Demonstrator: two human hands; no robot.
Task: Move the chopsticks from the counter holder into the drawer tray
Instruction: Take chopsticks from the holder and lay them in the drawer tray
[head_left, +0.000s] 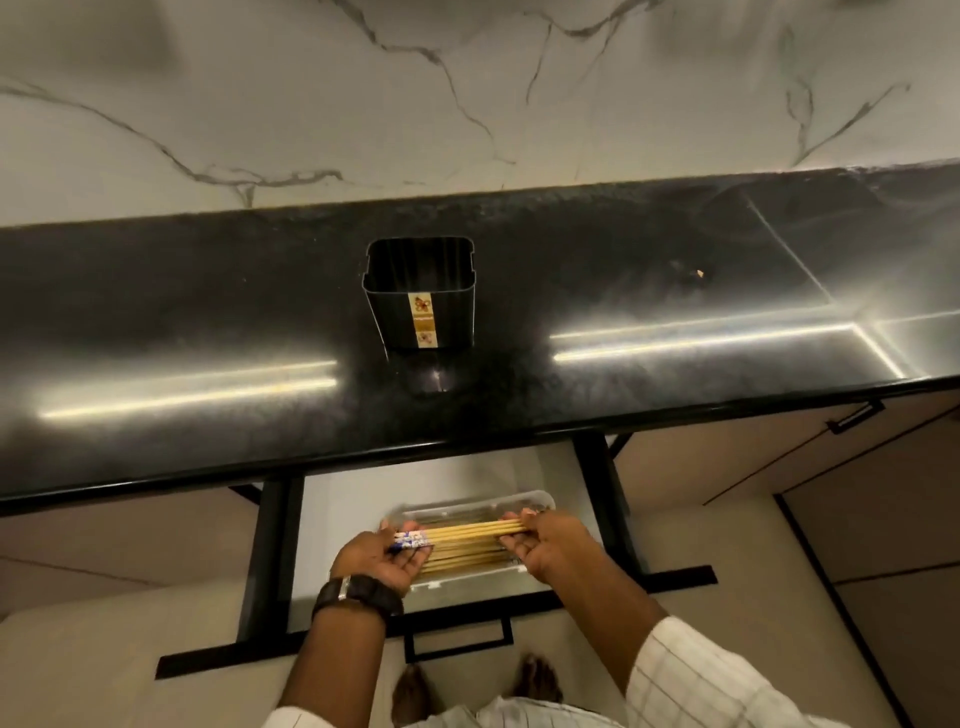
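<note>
A bundle of pale wooden chopsticks (467, 535) with blue-and-white patterned ends lies level over a clear plastic tray (472, 505) in the open drawer (337, 499). My left hand (382, 564) grips the patterned ends; my right hand (548, 545) grips the other ends. More chopsticks (462, 562) lie in the tray beneath them. The black square holder (421, 291) stands on the black counter (208, 312), with nothing showing inside it.
The counter's front edge overhangs the back of the drawer. The drawer's black front with a handle (457, 642) is near my body. Closed cabinet fronts (779, 467) flank the drawer. A marble wall (467, 93) rises behind the counter. My bare feet (537, 680) are below.
</note>
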